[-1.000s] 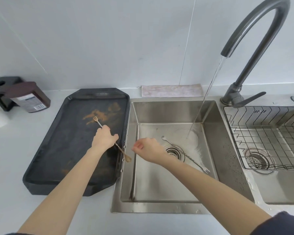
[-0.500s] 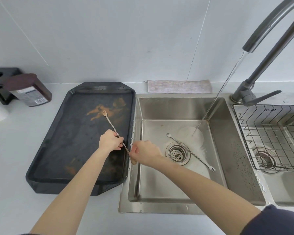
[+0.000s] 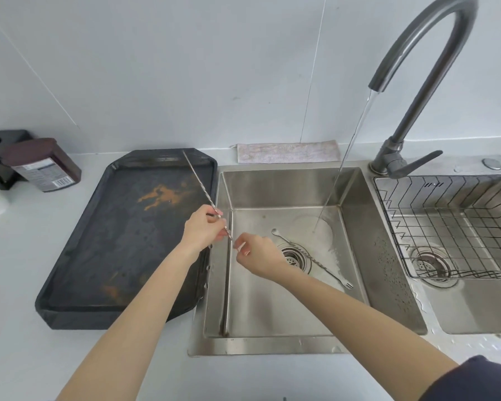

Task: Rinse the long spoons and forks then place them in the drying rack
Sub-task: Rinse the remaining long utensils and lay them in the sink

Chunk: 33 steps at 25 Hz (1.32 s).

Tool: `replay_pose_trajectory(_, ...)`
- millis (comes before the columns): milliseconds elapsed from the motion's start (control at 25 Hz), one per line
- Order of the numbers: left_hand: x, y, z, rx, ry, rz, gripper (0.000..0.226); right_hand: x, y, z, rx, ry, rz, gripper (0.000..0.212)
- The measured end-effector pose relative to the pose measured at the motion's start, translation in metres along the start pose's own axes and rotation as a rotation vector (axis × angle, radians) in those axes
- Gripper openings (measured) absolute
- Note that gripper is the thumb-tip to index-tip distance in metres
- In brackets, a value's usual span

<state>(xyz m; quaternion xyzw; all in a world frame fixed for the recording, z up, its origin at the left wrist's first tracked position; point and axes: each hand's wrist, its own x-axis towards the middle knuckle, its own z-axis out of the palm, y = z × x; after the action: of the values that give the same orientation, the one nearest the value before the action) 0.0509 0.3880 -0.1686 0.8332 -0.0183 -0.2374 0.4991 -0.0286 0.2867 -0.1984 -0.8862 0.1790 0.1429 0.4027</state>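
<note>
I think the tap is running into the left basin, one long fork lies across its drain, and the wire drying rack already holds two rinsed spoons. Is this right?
Not quite. The head view shows the wire drying rack empty; no spoons are in it. The rest holds: the tap is running into the left basin, and one long fork lies across its drain.

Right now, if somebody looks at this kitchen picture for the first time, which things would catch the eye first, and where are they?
The two hands meet at the left rim of the sink: the left hand grips a long twisted-handle utensil that slants up over the stained black tray, with the right hand at its lower end. To the right, the tall grey faucet runs a thin stream into the steel basin, where another long fork lies across the drain.
</note>
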Motion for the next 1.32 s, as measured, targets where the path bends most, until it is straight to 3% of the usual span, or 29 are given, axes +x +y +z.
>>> replay_pose_trajectory(400, -0.039, 0.050, 0.061, -0.056, -0.161, 0.170, 0.010, -0.037, 0.040, -0.057, 0.282, 0.207, -0.017, 0.022)
replay_pose_trajectory(760, -0.042, 0.080, 0.134, 0.002, -0.199, 0.248, 0.027, -0.058, 0.109, -0.106, 0.284, 0.290, 0.061, 0.017)
replay_pose_trajectory(1320, -0.026, 0.136, 0.171, -0.126, -0.135, 0.223, 0.032, -0.034, 0.153, -0.128, 0.254, 0.164, 0.141, 0.027)
